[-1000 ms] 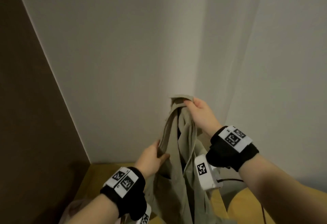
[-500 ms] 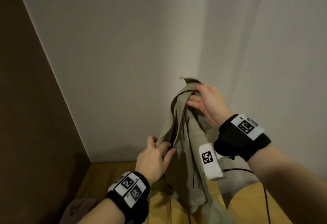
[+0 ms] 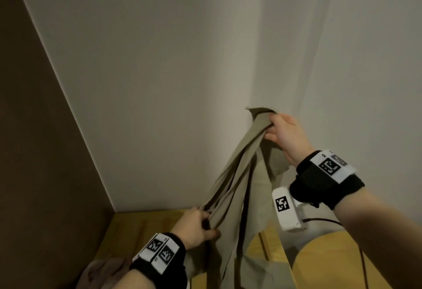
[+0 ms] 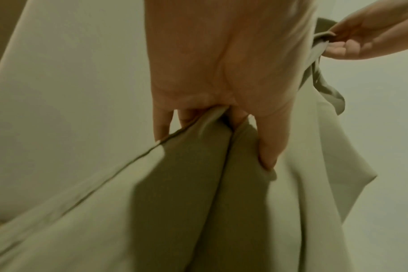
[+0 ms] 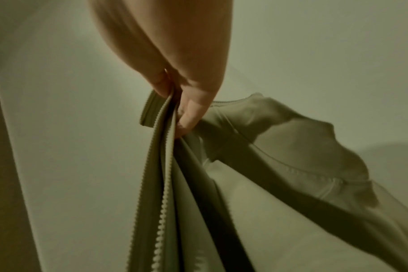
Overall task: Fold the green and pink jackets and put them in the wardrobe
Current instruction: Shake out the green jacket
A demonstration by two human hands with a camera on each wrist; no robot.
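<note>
Green jacket [image 3: 230, 188] held up between both hands in front of a pale wall.

The right hand [image 3: 285, 138] pinches the zipped top edge, raised above and beyond the left hand [image 3: 194, 227], whose curled fingers [image 4: 266, 143] grip gathered folds lower down. Fabric hangs below both over a wooden surface [image 3: 137, 227]; a pinkish garment [image 3: 102, 272] lies beside the left wrist.

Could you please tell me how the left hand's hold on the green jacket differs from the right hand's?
The right hand pinches the green jacket at its top end, beside the zipper teeth; the left hand grips a gathered bunch of cloth further down. The right hand is raised high by the wall, the left hand low over the wooden surface. Both have fingers curled on the same jacket, which stretches between them.
</note>
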